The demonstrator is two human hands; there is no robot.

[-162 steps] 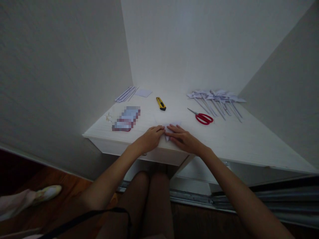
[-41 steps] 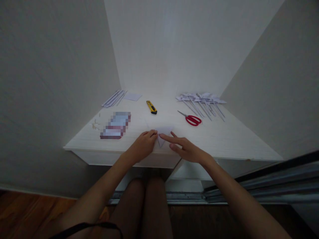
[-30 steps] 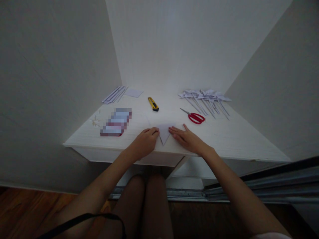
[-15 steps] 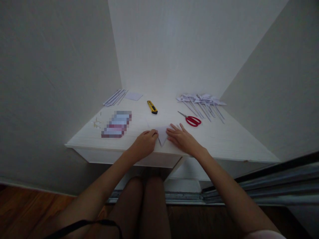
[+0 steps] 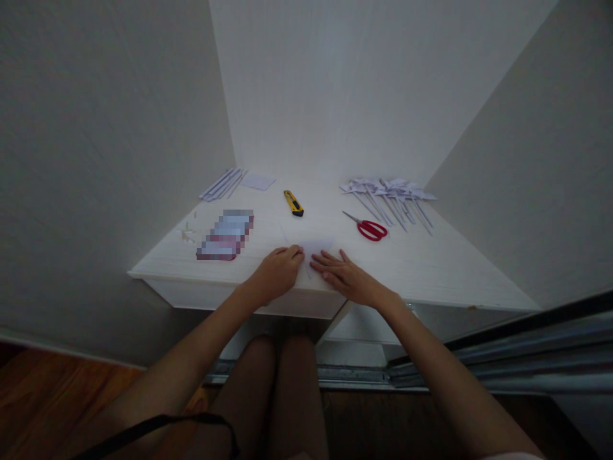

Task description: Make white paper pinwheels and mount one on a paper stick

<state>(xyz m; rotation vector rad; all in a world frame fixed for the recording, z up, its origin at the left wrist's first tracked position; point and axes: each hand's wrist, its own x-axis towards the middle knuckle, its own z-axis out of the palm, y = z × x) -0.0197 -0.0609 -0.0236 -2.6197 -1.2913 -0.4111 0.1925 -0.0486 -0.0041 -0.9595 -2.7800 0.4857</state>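
Note:
A folded piece of white paper lies near the front edge of the desk, between my two hands. At its left side, my left hand is closed, the fingers pinching the paper's edge. My right hand rests flat with fingers spread, its fingertips on the right part of the paper and covering some of it. Beyond the hands lie a yellow utility knife and, to the right, scissors with red handles.
Several paper pinwheels on sticks are piled at the back right. Rolled paper sticks and a flat paper sheet lie at the back left. A blurred-out flat object and small pale bits are on the left. Walls enclose the desk.
My right hand has slid left and slightly down across the paper. The paper's lower point now shows less. My left hand keeps its pinch in about the same place.

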